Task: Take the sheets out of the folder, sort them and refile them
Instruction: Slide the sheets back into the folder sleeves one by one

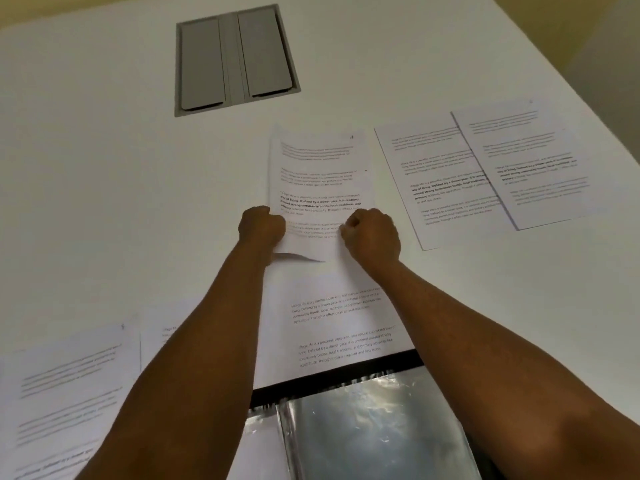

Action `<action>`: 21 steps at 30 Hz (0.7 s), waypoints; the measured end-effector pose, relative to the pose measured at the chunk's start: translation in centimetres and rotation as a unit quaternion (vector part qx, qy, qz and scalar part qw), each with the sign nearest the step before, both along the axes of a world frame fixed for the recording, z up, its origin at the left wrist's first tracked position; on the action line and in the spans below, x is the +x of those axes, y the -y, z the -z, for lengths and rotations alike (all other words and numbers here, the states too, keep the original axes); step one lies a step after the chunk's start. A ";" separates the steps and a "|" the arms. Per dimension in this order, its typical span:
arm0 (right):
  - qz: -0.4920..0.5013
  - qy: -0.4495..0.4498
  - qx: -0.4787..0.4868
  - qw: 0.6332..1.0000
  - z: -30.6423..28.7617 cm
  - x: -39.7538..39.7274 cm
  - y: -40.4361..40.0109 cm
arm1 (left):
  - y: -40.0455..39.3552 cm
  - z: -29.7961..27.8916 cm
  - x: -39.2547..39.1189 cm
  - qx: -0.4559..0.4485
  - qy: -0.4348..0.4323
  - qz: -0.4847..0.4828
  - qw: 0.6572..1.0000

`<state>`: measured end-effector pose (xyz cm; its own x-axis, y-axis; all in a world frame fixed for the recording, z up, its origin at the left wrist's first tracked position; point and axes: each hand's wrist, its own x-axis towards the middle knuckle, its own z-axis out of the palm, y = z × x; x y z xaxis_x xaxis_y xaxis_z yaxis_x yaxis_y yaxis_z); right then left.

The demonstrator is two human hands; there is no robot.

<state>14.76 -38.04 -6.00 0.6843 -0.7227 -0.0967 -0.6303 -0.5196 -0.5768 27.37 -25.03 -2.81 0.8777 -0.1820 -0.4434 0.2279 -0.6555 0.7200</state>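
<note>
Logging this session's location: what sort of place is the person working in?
Probably an office or meeting room. The work surface is a broad white table with a recessed grey cable hatch set into it, printed sheets are laid out on it, and a folder with clear plastic sleeves lies at the near edge.

White table [104,188], matte top. Grey recessed cable hatch [235,60] with two flaps is set flush into the far part. Two printed sheets are laid at the right: one [440,188] partly overlapped by the other [533,168]. A printed sheet [65,393] is laid at the near left, with the edge of another [156,341] just beside it. At the near centre an open folder [377,431] with glossy clear sleeves is laid on the top, a printed sheet [332,317] resting across its far edge.
</note>
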 end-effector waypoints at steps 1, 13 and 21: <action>0.013 0.002 0.005 1.000 -0.2 -0.3 0.2 | -0.6 -0.4 -0.1 -0.045 -0.020 0.003 0.999; 0.072 0.128 0.384 0.911 -8.2 -9.6 -0.6 | -11.9 -6.7 -10.8 -0.229 -0.093 -0.005 0.969; 0.088 0.149 0.382 0.908 -11.1 -19.3 -4.9 | -17.4 -9.8 -22.1 -0.221 -0.114 0.004 0.968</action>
<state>-4.54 -33.13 5.11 0.6421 -0.6238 -0.4457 -0.4223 0.1974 -0.8847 5.27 -7.60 6.95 0.7642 -0.4048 -0.5021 0.4100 -0.2961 0.8627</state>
